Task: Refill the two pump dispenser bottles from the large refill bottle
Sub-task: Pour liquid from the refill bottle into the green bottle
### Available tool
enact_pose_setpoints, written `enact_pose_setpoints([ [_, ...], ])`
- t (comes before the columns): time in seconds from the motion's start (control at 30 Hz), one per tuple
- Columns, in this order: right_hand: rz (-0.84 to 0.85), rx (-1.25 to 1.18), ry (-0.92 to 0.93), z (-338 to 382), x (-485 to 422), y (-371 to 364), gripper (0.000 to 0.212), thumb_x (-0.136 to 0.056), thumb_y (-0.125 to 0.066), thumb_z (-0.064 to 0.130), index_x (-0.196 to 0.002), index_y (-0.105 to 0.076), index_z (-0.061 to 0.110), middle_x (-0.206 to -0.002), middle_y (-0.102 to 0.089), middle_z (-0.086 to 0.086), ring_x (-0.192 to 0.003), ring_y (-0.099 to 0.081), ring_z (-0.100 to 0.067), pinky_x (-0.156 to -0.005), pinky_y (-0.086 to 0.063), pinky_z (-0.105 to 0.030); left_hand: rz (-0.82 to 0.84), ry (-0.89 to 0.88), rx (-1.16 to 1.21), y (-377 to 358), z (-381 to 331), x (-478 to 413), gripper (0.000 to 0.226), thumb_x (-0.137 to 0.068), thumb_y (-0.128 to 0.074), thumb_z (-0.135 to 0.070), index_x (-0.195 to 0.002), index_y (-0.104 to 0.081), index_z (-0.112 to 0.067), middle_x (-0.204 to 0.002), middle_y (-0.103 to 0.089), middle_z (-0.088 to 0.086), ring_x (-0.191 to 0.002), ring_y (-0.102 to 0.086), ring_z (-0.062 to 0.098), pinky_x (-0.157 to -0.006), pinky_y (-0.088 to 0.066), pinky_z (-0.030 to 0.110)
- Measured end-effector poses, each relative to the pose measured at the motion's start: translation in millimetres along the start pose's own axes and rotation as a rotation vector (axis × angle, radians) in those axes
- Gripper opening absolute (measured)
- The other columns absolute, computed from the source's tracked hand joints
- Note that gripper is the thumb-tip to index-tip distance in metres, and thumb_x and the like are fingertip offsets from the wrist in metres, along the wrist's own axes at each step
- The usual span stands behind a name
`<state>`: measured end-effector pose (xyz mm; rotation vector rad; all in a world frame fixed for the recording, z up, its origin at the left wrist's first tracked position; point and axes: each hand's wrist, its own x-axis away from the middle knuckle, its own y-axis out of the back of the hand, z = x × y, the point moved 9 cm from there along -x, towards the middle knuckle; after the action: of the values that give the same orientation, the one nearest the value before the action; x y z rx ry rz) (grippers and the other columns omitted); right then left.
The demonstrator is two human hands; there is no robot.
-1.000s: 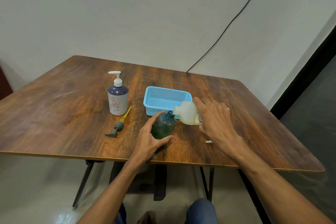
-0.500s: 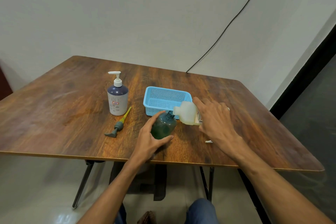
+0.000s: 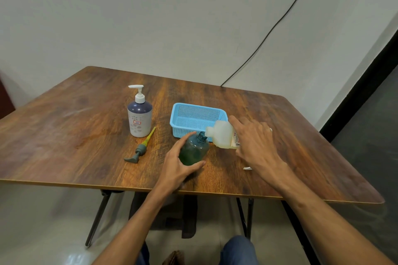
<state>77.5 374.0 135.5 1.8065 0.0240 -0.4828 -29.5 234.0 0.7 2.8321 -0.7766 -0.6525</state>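
Note:
A round green dispenser bottle [image 3: 194,151] stands open-necked near the table's front, and my left hand [image 3: 179,165] grips its body. My right hand [image 3: 255,145] holds the pale translucent refill bottle [image 3: 221,134] tipped sideways, its mouth at the green bottle's neck. The green bottle's pump [image 3: 141,149], grey head with a yellow tube, lies flat on the table to the left. Behind it stands a purple-and-white dispenser bottle [image 3: 139,117] with its white pump screwed on.
A light blue mesh basket [image 3: 198,117] sits just behind the two bottles. A small white cap [image 3: 247,168] lies on the wooden table [image 3: 64,135] under my right wrist. A black cable [image 3: 269,34] runs down the wall behind.

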Motion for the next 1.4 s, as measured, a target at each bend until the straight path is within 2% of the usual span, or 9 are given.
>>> enact_pose_setpoints([
  [0.1, -0.007, 0.002, 0.003, -0.1, -0.3, -0.3, 0.083, -0.075, -0.081, 0.031, -0.144, -0.037, 0.025, -0.127, -0.06, -0.006, -0.112, -0.059, -0.028, -0.094, -0.043, -0.043, -0.001, 0.003, -0.011, 0.5, -0.7, 0.5, 0.087, -0.072, -0.092, -0.029, -0.134, -0.04, -0.06, -0.136, -0.047, -0.034, -0.129, -0.044, -0.013, -0.102, -0.038, 0.007],
  [0.23, -0.006, -0.014, 0.0, -0.2, -0.2, -1.9, 0.083, -0.075, -0.082, 0.031, -0.144, -0.037, 0.025, -0.128, -0.06, -0.006, -0.112, -0.059, -0.027, -0.094, -0.043, -0.043, 0.004, 0.004, -0.006, 0.4, -1.1, 0.6, 0.087, -0.072, -0.092, -0.028, -0.133, -0.039, -0.061, -0.136, -0.046, -0.034, -0.128, -0.043, -0.017, -0.099, -0.035, 0.0],
  [0.37, -0.009, -0.018, -0.001, -0.2, 0.0, -0.9, 0.082, -0.075, -0.082, 0.03, -0.144, -0.037, 0.025, -0.127, -0.06, -0.007, -0.112, -0.059, -0.028, -0.094, -0.043, -0.043, 0.007, 0.008, -0.002, -0.2, 1.0, 0.2, 0.087, -0.072, -0.092, -0.029, -0.135, -0.04, -0.058, -0.138, -0.048, -0.03, -0.13, -0.044, -0.013, -0.099, -0.036, 0.001],
  [0.47, -0.006, -0.007, 0.001, -0.5, -0.1, -0.4, 0.08, -0.075, -0.081, 0.029, -0.142, -0.038, 0.025, -0.125, -0.06, -0.006, -0.111, -0.059, -0.027, -0.093, -0.043, -0.043, 0.012, 0.005, -0.004, -1.3, 2.2, -0.6, 0.088, -0.072, -0.092, -0.031, -0.142, -0.043, -0.05, -0.144, -0.05, -0.022, -0.134, -0.046, -0.004, -0.104, -0.037, 0.008],
  [0.6, -0.003, -0.004, -0.002, -0.7, -0.1, -0.7, 0.08, -0.076, -0.08, 0.029, -0.143, -0.037, 0.025, -0.126, -0.06, -0.006, -0.111, -0.059, -0.027, -0.093, -0.043, -0.043, 0.003, 0.0, -0.013, -0.2, 0.3, 0.1, 0.087, -0.072, -0.092, -0.029, -0.133, -0.039, -0.061, -0.138, -0.048, -0.028, -0.131, -0.046, -0.007, -0.101, -0.036, 0.003],
  [0.7, -0.005, 0.002, -0.002, -0.8, -0.1, -0.3, 0.08, -0.076, -0.08, 0.029, -0.143, -0.037, 0.025, -0.126, -0.06, -0.006, -0.11, -0.059, -0.028, -0.092, -0.043, -0.042, 0.0, 0.001, -0.011, -0.2, -0.4, -0.2, 0.087, -0.072, -0.092, -0.028, -0.133, -0.04, -0.06, -0.14, -0.049, -0.025, -0.132, -0.046, -0.005, -0.102, -0.037, 0.006],
  [0.9, 0.012, -0.002, -0.006, 0.0, 1.0, -0.1, 0.082, -0.078, -0.079, 0.03, -0.146, -0.033, 0.026, -0.13, -0.058, -0.005, -0.116, -0.058, -0.026, -0.098, -0.043, -0.044, 0.008, -0.001, 0.007, -0.6, 0.2, 0.1, 0.088, -0.072, -0.092, -0.027, -0.143, -0.043, -0.044, -0.144, -0.052, -0.018, -0.133, -0.047, -0.003, -0.1, -0.036, 0.0],
  [1.4, 0.016, 0.013, -0.004, -0.5, 0.0, 0.1, 0.082, -0.077, -0.079, 0.03, -0.145, -0.034, 0.025, -0.13, -0.058, -0.005, -0.115, -0.058, -0.026, -0.097, -0.043, -0.043, 0.006, -0.01, -0.003, 0.0, -1.6, -0.4, 0.086, -0.071, -0.092, -0.028, -0.136, -0.041, -0.053, -0.143, -0.052, -0.018, -0.132, -0.046, -0.007, -0.099, -0.035, 0.0],
])
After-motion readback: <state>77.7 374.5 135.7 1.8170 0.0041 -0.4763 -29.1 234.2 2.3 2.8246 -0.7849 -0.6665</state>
